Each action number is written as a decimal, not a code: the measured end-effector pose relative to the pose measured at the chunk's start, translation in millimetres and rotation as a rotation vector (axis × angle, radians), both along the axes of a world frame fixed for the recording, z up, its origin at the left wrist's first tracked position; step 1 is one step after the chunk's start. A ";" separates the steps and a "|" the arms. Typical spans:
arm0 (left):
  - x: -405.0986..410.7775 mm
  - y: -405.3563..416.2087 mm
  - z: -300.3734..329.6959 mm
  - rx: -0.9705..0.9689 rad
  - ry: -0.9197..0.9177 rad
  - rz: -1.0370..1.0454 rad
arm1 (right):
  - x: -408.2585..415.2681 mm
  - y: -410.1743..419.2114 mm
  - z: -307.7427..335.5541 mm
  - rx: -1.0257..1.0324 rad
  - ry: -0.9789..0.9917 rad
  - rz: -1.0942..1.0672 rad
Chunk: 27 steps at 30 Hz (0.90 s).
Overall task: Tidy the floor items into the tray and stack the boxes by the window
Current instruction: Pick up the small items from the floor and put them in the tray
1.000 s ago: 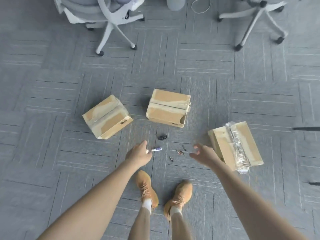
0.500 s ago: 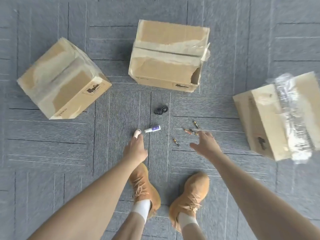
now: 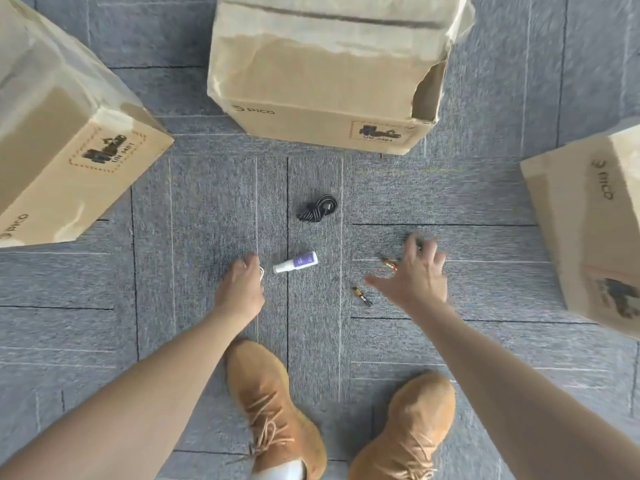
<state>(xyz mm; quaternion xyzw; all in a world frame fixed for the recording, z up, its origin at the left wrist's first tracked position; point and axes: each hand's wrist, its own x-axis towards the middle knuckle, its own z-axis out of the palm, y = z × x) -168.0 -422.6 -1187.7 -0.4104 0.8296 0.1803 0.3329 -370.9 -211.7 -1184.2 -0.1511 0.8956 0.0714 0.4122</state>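
shoes (image 3: 277,403): two tan lace-up ones at the bottom of the view, planted on the grey carpet tiles (image 3: 194,188), the one on the person's left side a bit further forward

left hand (image 3: 240,289): down at the carpet just left of the little bottle, fingers curled in together around something small and white that peeks out at its right edge; can't really tell what that is or how firmly it's gripped

right hand (image 3: 414,275): hanging low over the scattered small bits, fingers spread apart, thumb pointing left, nothing in it. Looks just above or touching the carpet, can't say which

small battery-looking piece (image 3: 362,295): thin, orange and dark, lying loose just left of the right thumb

second orange piece (image 3: 390,262): half hidden at the edge of the right palm, pretty blurry

white bottle (image 3: 295,262): small, purple label, on its side between the two hands, apart from both

black cable (image 3: 317,208): coiled-up bundle lying past the bottle, roughly centred, between the hands and the middle box

left box (image 3: 65,133): cardboard, turned at an angle, PICO print and a stamp on the near face, standing on the carpet well left of the small stuff

middle box (image 3: 329,74): cardboard, straight ahead and furthest out, top flap ragged and its right corner torn open

right box (image 3: 595,237): cardboard, cut off by the frame edge, PICO print on its side, well right of the right hand
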 end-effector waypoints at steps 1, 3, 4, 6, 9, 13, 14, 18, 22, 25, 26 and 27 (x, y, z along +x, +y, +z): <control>0.9 0.3 -1.9 -0.012 0.000 0.000 | 7.2 0.8 -2.1 -0.017 0.018 0.017; 2.1 1.6 -4.9 -0.033 0.016 0.024 | 21.2 1.2 -4.4 -0.037 0.023 0.028; 2.4 2.1 -6.1 -0.034 0.033 0.046 | 27.4 0.8 -4.7 -0.046 0.020 0.019; 2.0 1.8 -9.0 -0.014 0.066 0.102 | 38.0 0.3 -7.1 -0.064 0.013 0.002; 0.6 -1.6 -11.0 0.018 0.089 0.157 | 47.2 -1.1 -8.9 -0.087 0.023 0.006; 2.3 -4.7 -12.4 0.041 0.092 0.147 | 50.8 -3.4 -10.0 -0.138 0.012 -0.029; 1.6 -5.5 -11.7 0.046 0.092 0.153 | 50.7 -3.9 -10.7 -0.141 0.015 -0.033; -9.7 -8.6 -7.3 0.061 0.129 0.169 | 49.9 -5.4 -12.9 -0.146 0.007 -0.039; -25.6 -13.9 -7.3 0.040 0.199 0.188 | 50.5 -4.8 -16.2 -0.160 -0.027 -0.061; -37.0 -22.0 -11.6 0.017 0.257 0.186 | 47.8 -3.2 -16.7 -0.177 -0.057 -0.062; -42.8 -24.0 -11.2 0.016 0.269 0.183 | 46.6 -2.4 -16.5 -0.184 -0.070 -0.060; -49.6 -25.3 -10.2 0.023 0.278 0.179 | 45.6 -1.7 -16.3 -0.193 -0.081 -0.055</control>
